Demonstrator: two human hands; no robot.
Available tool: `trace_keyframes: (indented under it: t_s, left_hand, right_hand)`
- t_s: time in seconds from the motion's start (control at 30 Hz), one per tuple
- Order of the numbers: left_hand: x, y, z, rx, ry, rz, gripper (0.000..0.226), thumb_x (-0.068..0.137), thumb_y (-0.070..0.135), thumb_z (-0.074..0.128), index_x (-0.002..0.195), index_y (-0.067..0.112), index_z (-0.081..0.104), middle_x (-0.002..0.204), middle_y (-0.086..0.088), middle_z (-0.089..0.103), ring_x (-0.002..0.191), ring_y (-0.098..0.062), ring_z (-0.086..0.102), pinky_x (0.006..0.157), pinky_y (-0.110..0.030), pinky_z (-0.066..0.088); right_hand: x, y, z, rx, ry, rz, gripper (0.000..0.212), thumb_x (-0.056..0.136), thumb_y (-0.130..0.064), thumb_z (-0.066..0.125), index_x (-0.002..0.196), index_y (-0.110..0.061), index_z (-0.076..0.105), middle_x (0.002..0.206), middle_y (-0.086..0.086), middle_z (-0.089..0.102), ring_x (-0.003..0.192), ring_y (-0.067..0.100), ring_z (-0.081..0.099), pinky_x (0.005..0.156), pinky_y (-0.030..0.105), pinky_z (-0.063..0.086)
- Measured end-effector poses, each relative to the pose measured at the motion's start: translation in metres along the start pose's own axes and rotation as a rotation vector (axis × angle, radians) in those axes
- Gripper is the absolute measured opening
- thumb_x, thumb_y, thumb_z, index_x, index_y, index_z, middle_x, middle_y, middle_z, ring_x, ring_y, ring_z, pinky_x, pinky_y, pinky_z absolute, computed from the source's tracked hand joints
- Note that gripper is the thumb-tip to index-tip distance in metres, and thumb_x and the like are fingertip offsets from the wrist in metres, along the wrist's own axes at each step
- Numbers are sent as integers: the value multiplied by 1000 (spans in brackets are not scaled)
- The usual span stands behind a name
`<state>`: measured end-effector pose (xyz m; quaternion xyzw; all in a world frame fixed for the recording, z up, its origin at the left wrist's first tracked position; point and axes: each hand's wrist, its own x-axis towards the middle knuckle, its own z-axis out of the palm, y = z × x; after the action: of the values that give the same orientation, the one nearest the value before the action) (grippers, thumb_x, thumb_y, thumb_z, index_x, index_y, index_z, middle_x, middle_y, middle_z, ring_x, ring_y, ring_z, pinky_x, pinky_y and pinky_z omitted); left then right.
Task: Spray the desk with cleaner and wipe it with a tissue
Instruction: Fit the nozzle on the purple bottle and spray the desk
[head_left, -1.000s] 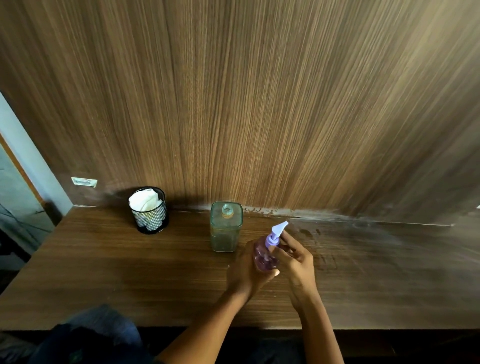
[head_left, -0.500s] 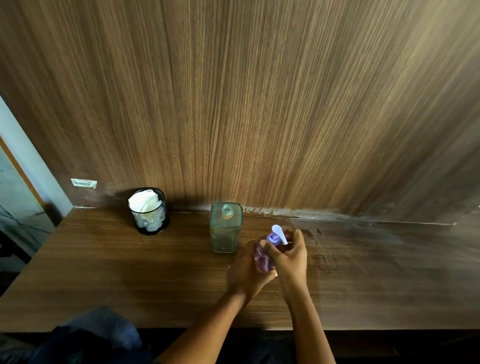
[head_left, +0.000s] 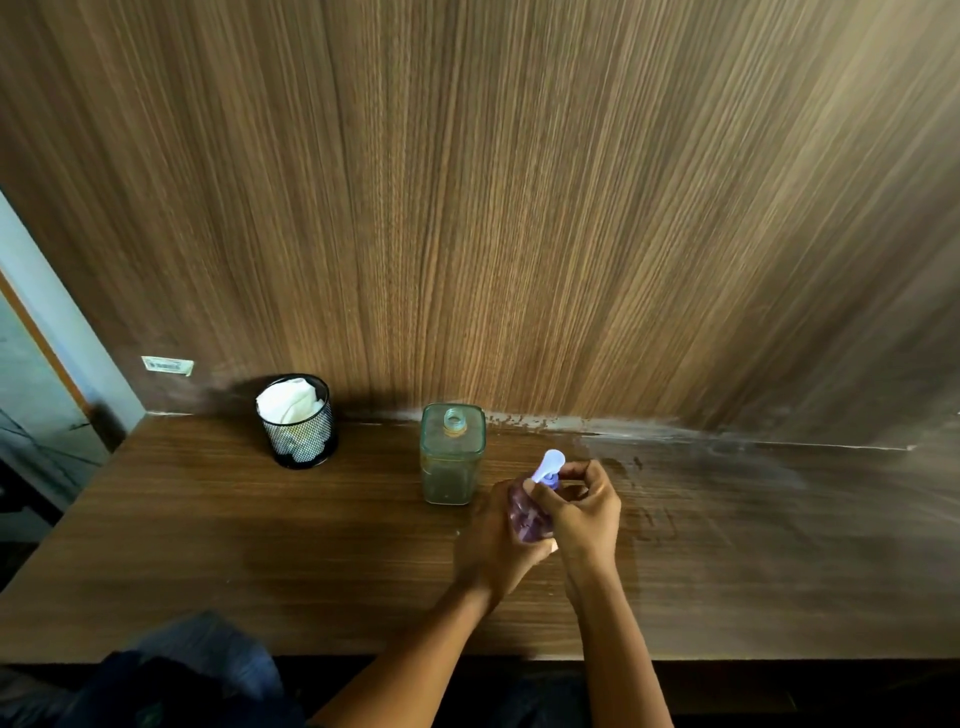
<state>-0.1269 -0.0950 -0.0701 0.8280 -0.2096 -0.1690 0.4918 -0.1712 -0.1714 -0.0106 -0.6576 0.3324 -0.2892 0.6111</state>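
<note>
A small purple cleaner bottle (head_left: 525, 514) with a pale pump nozzle (head_left: 549, 464) stands near the middle of the wooden desk (head_left: 260, 545). My left hand (head_left: 493, 545) wraps around its body from the left. My right hand (head_left: 584, 512) grips the neck just under the nozzle, fingers curled around it. White tissue (head_left: 288, 402) sticks out of a black mesh cup (head_left: 304, 441) at the back left of the desk.
A square glass bottle (head_left: 452, 454) with an open neck stands just left of and behind my hands. A wood-panelled wall (head_left: 519, 208) rises at the desk's back edge. Pale smears mark the desk at the right (head_left: 753, 467). Dark cloth (head_left: 182, 675) lies below the front edge.
My right hand has closed in around the bottle's neck and turned; the nozzle has swung from pointing up-right to standing more upright. The left hand has kept its hold.
</note>
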Motion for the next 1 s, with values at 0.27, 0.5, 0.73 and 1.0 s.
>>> trace_keyframes:
  t_s: [0.27,0.5,0.73,1.0]
  left_hand:
    - [-1,1,1,7,16,20,57,58,49,71,109,37,50,101,15,65,89,-4,63,79,-34,54]
    - [-1,3,1,19,28,10,56,56,50,70,107,39,50,100,14,64,89,-3,62,76,-34,54]
    - [0,3,2,-12,2,53,47,59,46,65,104,41,53,96,17,68,88,1,64,74,-34,54]
    - [-4,10,-4,68,8,90,10,77,34,51,86,33,45,87,14,55,94,-13,59,75,-24,42]
  right_hand:
    - [-4,0,-8,-3,-178,-10,29,78,2,66,100,-18,65,91,1,67,83,11,62,73,22,52]
    - [-5,-1,-7,-64,-52,29,27,73,-1,73,99,-10,70,91,5,71,87,20,67,81,35,55]
    - [-10,-2,2,-296,111,-88,13,72,-8,75,85,-12,74,74,1,72,69,13,65,65,26,49]
    - [-19,-9,11,-486,195,-32,11,79,-25,70,89,-20,72,80,-1,73,69,12,60,60,23,40]
